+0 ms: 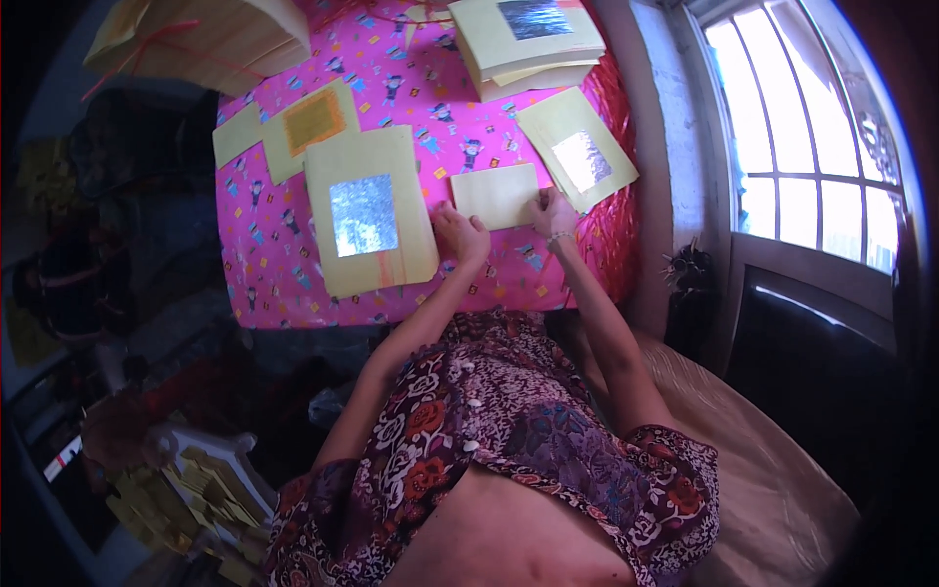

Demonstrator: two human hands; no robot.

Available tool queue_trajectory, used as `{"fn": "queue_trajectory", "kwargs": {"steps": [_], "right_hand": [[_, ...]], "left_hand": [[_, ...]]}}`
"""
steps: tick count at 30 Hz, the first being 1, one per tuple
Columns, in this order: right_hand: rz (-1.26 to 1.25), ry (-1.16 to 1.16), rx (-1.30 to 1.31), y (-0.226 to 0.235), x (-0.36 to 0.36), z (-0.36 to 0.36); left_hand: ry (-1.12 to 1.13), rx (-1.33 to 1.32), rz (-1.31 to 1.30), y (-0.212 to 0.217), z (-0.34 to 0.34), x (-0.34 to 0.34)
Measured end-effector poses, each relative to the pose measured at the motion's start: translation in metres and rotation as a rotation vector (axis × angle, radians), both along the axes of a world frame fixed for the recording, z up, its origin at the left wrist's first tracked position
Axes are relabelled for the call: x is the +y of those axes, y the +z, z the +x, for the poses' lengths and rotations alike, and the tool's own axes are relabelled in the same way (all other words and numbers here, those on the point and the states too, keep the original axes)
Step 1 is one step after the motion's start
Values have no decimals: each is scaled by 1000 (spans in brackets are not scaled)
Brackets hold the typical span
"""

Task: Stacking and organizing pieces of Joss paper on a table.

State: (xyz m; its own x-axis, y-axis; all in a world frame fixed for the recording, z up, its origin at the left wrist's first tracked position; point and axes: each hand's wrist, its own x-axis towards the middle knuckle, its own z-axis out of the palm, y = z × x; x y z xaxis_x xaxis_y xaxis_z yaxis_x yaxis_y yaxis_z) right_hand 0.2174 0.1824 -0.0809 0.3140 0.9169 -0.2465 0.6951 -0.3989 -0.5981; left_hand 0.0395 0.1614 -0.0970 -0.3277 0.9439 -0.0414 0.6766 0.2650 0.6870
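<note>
A small pale yellow paper (495, 196), folded or cut to a plain rectangle, lies flat in front of me. My left hand (462, 235) is at its lower left corner, the thumb against the paper and the fingers bent along its left side. At the right edge, my right hand (554, 216) pinches the paper with curled fingers. Left of my hands lies a larger stack of yellow paper (411, 166) with a silver foil square (364, 215) on top. Another yellow sheet (548, 117) with a silver square rests tilted, close beyond my right hand.
A pink patterned cloth (284, 284) covers the table. Thick paper stacks stand at the far left (235, 49) and far right (489, 49). An orange-marked sheet (347, 98) and a plain one (238, 135) lie left. Red plastic strands (611, 235) line the right edge, near a barred window (812, 127).
</note>
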Motion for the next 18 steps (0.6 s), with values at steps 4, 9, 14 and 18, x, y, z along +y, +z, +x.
{"fn": "queue_trajectory", "kwargs": {"steps": [4, 9, 14, 18], "right_hand": [[-81, -77, 345, 1, 0, 11], [-38, -113, 243, 2, -2, 22], [449, 130, -31, 92, 3, 1], [481, 383, 172, 155, -10, -39]], "left_hand": [[77, -120, -99, 18, 15, -1], [-131, -154, -15, 73, 24, -15], [-594, -480, 141, 148, -9, -37], [-661, -692, -32, 216, -74, -37]]}}
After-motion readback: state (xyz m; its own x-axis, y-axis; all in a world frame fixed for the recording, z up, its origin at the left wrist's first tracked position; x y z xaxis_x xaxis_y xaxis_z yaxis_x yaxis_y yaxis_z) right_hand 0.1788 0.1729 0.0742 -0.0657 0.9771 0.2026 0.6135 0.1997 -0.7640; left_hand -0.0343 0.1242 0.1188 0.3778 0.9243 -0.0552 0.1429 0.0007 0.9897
